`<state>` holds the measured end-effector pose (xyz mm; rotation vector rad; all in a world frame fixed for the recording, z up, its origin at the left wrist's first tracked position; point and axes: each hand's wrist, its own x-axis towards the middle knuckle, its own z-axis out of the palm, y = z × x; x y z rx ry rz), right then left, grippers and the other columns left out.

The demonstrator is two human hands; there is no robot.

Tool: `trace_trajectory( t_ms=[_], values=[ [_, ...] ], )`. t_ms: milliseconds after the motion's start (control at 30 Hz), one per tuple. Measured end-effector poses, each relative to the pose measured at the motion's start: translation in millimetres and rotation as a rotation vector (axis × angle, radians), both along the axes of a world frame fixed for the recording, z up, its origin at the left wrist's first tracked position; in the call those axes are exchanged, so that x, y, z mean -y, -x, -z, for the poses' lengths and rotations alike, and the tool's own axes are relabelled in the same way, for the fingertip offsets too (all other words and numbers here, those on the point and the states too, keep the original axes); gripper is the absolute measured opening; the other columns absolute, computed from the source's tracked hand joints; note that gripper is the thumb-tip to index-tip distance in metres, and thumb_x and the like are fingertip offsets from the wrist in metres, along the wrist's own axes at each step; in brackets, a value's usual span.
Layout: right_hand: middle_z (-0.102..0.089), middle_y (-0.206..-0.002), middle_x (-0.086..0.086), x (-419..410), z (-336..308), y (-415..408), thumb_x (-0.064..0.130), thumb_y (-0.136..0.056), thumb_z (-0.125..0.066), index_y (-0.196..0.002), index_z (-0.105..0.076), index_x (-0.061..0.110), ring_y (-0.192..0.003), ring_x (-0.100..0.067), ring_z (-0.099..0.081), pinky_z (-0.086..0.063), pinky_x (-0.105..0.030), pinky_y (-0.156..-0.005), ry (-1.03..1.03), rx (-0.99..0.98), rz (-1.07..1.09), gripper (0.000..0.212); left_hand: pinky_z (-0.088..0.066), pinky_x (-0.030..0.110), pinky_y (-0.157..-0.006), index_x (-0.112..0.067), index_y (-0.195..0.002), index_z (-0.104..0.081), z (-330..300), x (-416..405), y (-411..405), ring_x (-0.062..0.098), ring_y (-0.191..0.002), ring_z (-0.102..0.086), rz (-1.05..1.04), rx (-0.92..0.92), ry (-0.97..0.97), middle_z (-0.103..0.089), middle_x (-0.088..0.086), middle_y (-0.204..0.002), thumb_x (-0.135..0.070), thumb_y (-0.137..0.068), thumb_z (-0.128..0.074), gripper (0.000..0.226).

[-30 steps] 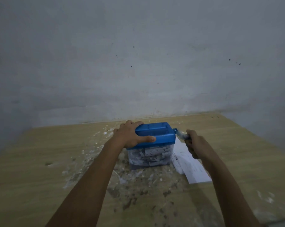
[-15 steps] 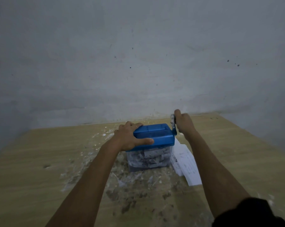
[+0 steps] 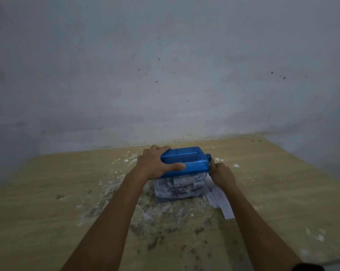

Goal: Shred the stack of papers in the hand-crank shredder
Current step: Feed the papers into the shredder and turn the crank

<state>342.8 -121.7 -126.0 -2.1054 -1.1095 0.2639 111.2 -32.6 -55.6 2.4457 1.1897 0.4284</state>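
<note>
The right hand [image 3: 222, 174] has swung from the top of its turn down to the shredder's [image 3: 185, 163] right side, curled round a crank I can't quite see, so the shredding is moving along. The left hand [image 3: 155, 163] clamps the smooth blue plastic lid; the clear bin [image 3: 179, 187] is packed with crinkled strips, while flat white papers [image 3: 221, 202] lie just right on the scrap-dusted wooden table [image 3: 48, 192]

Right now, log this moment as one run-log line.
left hand: grips shredder lid | right hand: at crank side | bin: full | papers: waiting
</note>
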Motion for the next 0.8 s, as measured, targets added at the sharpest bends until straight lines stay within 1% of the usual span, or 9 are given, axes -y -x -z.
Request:
trace_trajectory(
  t_ms=[67, 133, 233, 300, 367, 467, 533, 700, 800],
  values=[
    [-0.061, -0.076, -0.004, 15, 4, 5, 0.062, -0.098, -0.017, -0.079, -0.06, 0.018, -0.074, -0.025, -0.059, -0.043, -0.032, -0.065, -0.023, 0.057, 0.045, 0.064, -0.036, 0.052, -0.109, -0.041, -0.15, -0.036, 1, 1, 0, 0.024, -0.126, -0.04, -0.008, -0.015, -0.041, -0.043, -0.004, -0.133, -0.1, -0.056, -0.048, 0.112],
    [-0.062, -0.079, -0.004, 36, 14, 6, 0.068, -0.094, -0.022, -0.081, -0.058, 0.02, -0.077, -0.025, -0.061, -0.047, -0.034, -0.068, -0.019, 0.129, 0.119, 0.061, -0.03, 0.05, -0.112, -0.04, -0.15, -0.038, 3, 7, 2, 0.023, -0.128, -0.039, -0.037, -0.02, -0.135, -0.041, -0.004, -0.135, -0.1, -0.061, -0.044, 0.107],
    [-0.059, -0.1, -0.006, 66, 32, 6, 0.075, -0.085, -0.039, -0.097, -0.056, 0.02, -0.091, -0.025, -0.059, -0.049, -0.034, -0.077, 0.087, 0.302, 0.234, 0.059, -0.028, 0.047, -0.112, -0.038, -0.15, -0.04, 11, 24, 6, 0.023, -0.13, -0.038, -0.106, 0.002, -0.283, -0.039, -0.004, -0.139, -0.107, -0.053, -0.016, 0.121],
    [-0.052, -0.116, -0.009, 79, 36, 9, 0.078, -0.078, -0.048, -0.112, -0.052, 0.017, -0.107, -0.028, -0.053, -0.044, -0.035, -0.082, 0.211, 0.365, 0.252, 0.07, -0.029, 0.048, -0.111, -0.036, -0.151, -0.037, 17, 35, 7, 0.025, -0.133, -0.036, -0.148, 0.025, -0.307, -0.036, -0.002, -0.144, -0.106, -0.054, -0.009, 0.123],
    [-0.048, -0.125, -0.011, 84, 37, 10, 0.078, -0.075, -0.052, -0.12, -0.05, 0.015, -0.115, -0.029, -0.049, -0.042, -0.036, -0.088, 0.263, 0.347, 0.253, 0.078, -0.029, 0.052, -0.113, -0.034, -0.155, -0.031, 19, 41, 7, 0.028, -0.14, -0.033, -0.172, 0.055, -0.226, -0.028, 0.001, -0.155, -0.103, -0.061, -0.02, 0.117],
    [-0.05, -0.125, -0.012, 86, 36, 8, 0.075, -0.076, -0.057, -0.121, -0.05, 0.014, -0.116, -0.029, -0.049, -0.041, -0.037, -0.092, 0.264, 0.28, 0.245, 0.076, -0.03, 0.051, -0.117, -0.03, -0.159, -0.02, 14, 45, 14, 0.029, -0.147, -0.026, -0.144, 0.081, -0.066, -0.012, 0.002, -0.165, -0.087, -0.071, -0.048, 0.108],
    [-0.054, -0.122, -0.012, 88, 35, 6, 0.07, -0.075, -0.062, -0.117, -0.05, 0.013, -0.114, -0.029, -0.052, -0.042, -0.036, -0.091, 0.236, 0.233, 0.228, 0.071, -0.035, 0.046, -0.114, -0.026, -0.157, -0.024, 9, 44, 20, 0.027, -0.144, -0.031, -0.099, 0.131, -0.016, -0.016, 0.004, -0.163, -0.073, -0.078, -0.062, 0.099],
    [-0.054, -0.118, -0.016, 99, 32, 1, 0.043, -0.074, -0.077, -0.123, -0.043, 0.011, -0.109, -0.035, -0.054, -0.047, -0.04, -0.085, 0.061, 0.03, 0.222, 0.068, -0.039, 0.042, -0.109, -0.021, -0.156, -0.029, -7, 43, 33, 0.029, -0.135, -0.04, -0.08, 0.081, 0.008, -0.026, 0.009, -0.151, -0.062, -0.081, -0.069, 0.094],
    [-0.056, -0.119, -0.02, 103, 32, -6, 0.022, -0.083, -0.071, -0.124, -0.043, 0.006, -0.108, -0.038, -0.056, -0.047, -0.04, -0.08, -0.056, -0.084, 0.235, 0.052, -0.038, 0.042, -0.109, -0.021, -0.156, -0.031, -11, 42, 43, 0.029, -0.135, -0.04, -0.071, 0.073, 0.016, -0.028, 0.01, -0.15, -0.062, -0.08, -0.07, 0.095]
  ],
)
